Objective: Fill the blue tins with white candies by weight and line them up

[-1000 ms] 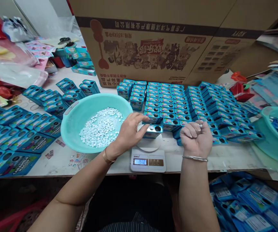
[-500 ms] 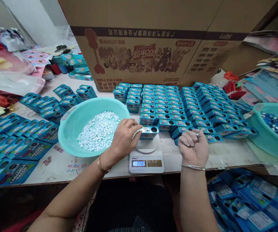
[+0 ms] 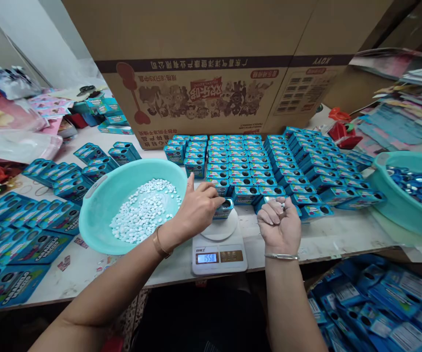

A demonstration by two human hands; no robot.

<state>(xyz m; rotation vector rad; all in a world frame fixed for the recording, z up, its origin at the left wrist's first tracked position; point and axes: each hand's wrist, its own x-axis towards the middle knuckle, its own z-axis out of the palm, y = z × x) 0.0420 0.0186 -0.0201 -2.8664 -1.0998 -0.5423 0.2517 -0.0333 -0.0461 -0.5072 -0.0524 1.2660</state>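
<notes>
Left hand [image 3: 196, 208] pinches small blue tin [image 3: 224, 209] steady on scale [image 3: 219, 247]; right hand [image 3: 278, 226], fisted beside scale, cups white tablets; tablet basin [image 3: 97, 215] left of scale.

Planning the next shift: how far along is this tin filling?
Done: rows of blue tins stand behind the scale. In hand: left hand grips one small blue tin on the white digital scale; right hand is fisted. Left: white tablets in the teal basin.
</notes>
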